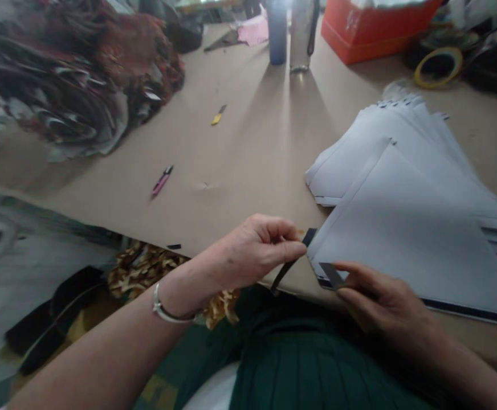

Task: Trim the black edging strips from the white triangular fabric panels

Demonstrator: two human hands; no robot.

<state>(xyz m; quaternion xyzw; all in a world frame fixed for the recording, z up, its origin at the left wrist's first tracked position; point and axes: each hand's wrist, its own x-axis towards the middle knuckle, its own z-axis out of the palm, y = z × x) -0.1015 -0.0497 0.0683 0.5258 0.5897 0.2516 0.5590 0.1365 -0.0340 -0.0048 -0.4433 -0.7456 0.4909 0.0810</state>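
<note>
Surface: tan paper (pixel 240 151) covers the worktable, its near edge running across the frame in front of the person's dark green ribbed top (pixel 312 364).

Far left: a large heap of dark red and black patterned fabric (pixel 64 85) lies on the table, and a brown spotted cloth (pixel 143 273) shows below the table edge.

Mid-left: a pink-handled cutter (pixel 162 181) lies on the paper, with a small yellow-and-dark cutter (pixel 217 115) farther off, both well apart from the hands.

Left hand: the left hand (pixel 261 250), a thin metal bangle (pixel 165 310) on its wrist, is closed in a pinch on a narrow black strip (pixel 291 265), which hangs down past the table edge from its upper end beside the white sheets.

Far centre: a blue bottle (pixel 277 34) and a steel flask (pixel 302 34) stand upright side by side, just left of a red box (pixel 372 34).

Right: a fanned stack of white sheets (pixel 402 188) lies on the table, its nearest sheet edged with a dark band (pixel 466 313).

Right hand: the right hand (pixel 385 302) rests at that sheet's corner, fingers curled and gripping a short dark grey strip (pixel 331 276).

Far right: a yellow tape ring (pixel 439 67) lies beyond the stack.
</note>
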